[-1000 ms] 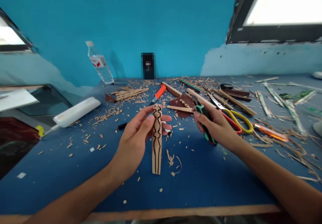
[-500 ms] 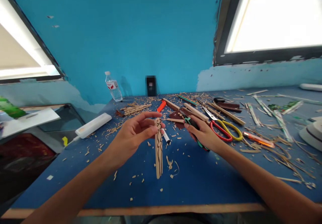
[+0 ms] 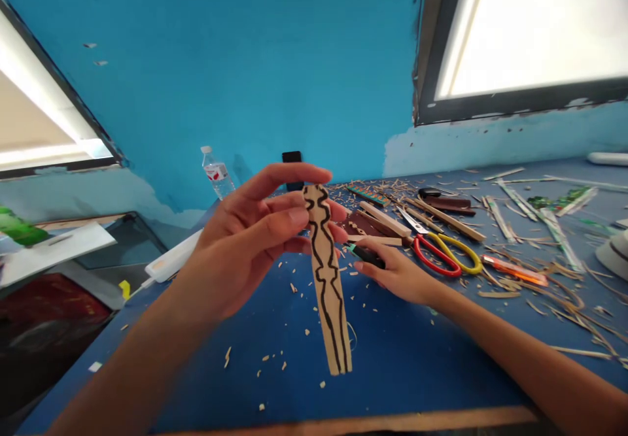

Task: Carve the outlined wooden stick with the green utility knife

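My left hand (image 3: 275, 227) is closed around the upper part of a flat wooden strip (image 3: 328, 285), with thumb and fingers pinching it. The strip is held up, slightly tilted, and wavy dark outlines run down its face. Over the table to the right, my right hand (image 3: 400, 269) is closed on a tool with a black-and-green handle (image 3: 369, 255). The tool's front end is hidden behind the strip and left fingers, so its kind is unclear. Just beyond that hand lie pale wooden strips (image 3: 385, 219) and a brown leather-like piece (image 3: 360, 223).
Scissors (image 3: 436, 255) with red and yellow handles and an orange cutter (image 3: 515, 271) lie right of my right hand. Wood shavings litter the blue table (image 3: 392, 357). A water bottle (image 3: 217, 173) and a black phone-like object (image 3: 292, 157) stand by the wall.
My left hand has raised the strip and brought it closer, turning its marked face towards me. The right hand stays low with the tool, which now shows less.
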The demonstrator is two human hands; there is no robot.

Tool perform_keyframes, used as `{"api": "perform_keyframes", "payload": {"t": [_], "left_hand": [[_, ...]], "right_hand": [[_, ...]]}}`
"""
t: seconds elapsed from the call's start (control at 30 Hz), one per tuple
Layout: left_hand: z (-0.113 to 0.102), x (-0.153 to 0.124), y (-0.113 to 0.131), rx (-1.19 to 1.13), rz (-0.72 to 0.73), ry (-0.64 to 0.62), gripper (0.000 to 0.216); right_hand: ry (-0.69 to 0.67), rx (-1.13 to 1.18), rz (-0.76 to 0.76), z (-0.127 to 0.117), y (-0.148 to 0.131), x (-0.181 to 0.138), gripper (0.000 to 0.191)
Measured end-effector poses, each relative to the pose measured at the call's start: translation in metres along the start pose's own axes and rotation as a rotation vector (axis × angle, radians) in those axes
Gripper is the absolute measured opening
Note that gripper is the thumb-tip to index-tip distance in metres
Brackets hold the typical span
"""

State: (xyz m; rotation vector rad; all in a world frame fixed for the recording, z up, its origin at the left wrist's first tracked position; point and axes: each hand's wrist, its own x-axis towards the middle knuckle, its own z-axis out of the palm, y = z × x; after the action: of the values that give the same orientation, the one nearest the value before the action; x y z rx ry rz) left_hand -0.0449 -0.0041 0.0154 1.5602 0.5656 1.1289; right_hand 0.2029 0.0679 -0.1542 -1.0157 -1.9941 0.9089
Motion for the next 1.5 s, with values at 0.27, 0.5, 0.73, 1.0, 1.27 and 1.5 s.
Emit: {"api": "perform_keyframes", "payload": {"t": [0.27,0.5,0.73,1.0,1.27,1.5], "left_hand": [[0.003,0.013,-0.019,0.006,0.008,-0.11,0.018],[0.004,0.015,-0.03,-0.018,-0.085,-0.041,0.019],[0.002,0.013,-0.027,0.187,-0.066,0.02,0.021],[0.001,0.018,-0.029,0.215,-0.063,0.075,0.016],[0.0,0.015,-0.028,0.214,-0.072,0.106,0.012],[0.002,0.019,-0.029,0.019,-0.16,0.028,0.009]], "right_hand": [[-0.016,-0.028,-0.015,-0.002,0.002,0.003,0.044],[-0.019,-0.043,0.019,-0.006,-0.001,0.004,0.038],[-0.041,-0.035,0.038,-0.008,-0.007,0.002,0.039],[-0.033,-0.019,0.031,-0.007,-0.003,0.002,0.04],[-0.05,-0.019,0.023,-0.008,-0.004,0.0,0.039],[-0.069,-0.029,0.002,-0.009,-0.002,0.0,0.036]]}}
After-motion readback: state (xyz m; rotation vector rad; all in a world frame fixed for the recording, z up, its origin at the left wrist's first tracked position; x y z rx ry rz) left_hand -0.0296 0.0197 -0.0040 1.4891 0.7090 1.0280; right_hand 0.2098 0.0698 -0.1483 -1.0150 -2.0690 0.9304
